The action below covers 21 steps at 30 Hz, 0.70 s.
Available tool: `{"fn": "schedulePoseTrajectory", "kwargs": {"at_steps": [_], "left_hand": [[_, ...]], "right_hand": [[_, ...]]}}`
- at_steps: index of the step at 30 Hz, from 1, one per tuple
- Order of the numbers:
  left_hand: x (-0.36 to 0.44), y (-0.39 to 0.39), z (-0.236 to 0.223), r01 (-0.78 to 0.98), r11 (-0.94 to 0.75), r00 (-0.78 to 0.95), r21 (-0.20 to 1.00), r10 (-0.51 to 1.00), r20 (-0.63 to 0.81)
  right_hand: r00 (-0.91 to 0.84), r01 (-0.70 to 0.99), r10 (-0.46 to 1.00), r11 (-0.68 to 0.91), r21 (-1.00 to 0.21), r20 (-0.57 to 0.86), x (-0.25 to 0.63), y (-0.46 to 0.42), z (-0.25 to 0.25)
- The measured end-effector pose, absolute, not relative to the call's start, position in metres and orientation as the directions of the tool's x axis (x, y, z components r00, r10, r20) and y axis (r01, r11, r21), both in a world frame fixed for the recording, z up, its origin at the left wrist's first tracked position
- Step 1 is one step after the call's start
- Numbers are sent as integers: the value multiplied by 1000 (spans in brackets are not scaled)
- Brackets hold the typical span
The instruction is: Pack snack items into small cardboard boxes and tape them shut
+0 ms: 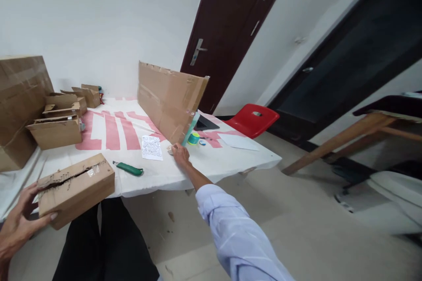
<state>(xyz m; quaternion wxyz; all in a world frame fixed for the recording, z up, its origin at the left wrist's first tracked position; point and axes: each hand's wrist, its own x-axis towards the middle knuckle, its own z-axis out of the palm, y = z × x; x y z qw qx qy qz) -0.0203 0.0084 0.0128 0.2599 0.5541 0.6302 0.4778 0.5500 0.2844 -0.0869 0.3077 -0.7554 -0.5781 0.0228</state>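
While the left hand (pixel 16 224) clasps a small cardboard box (pixel 75 189) at the table's (pixel 231 162) near edge, its top seam is torn open, so opening looks done. Stretched away, the right hand (pixel 180 154) rests fingers-down by a printed sheet (pixel 152 147); whether it pinches anything I cannot tell. Between them lies a green utility knife (pixel 129 168), untouched.
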Motion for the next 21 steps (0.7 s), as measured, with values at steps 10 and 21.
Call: {"fn": "schedulePoseTrajectory", "kwargs": {"at_steps": [10, 21], "left_hand": [[-12, 1, 18, 458, -195, -125, 867, 952, 281], [-11, -1, 21, 516, -240, -42, 823, 952, 304]], "right_hand": [[215, 901, 914, -51, -430, 344, 550, 275, -87], [-61, 880, 851, 293, -374, 522, 486, 272, -73]]}}
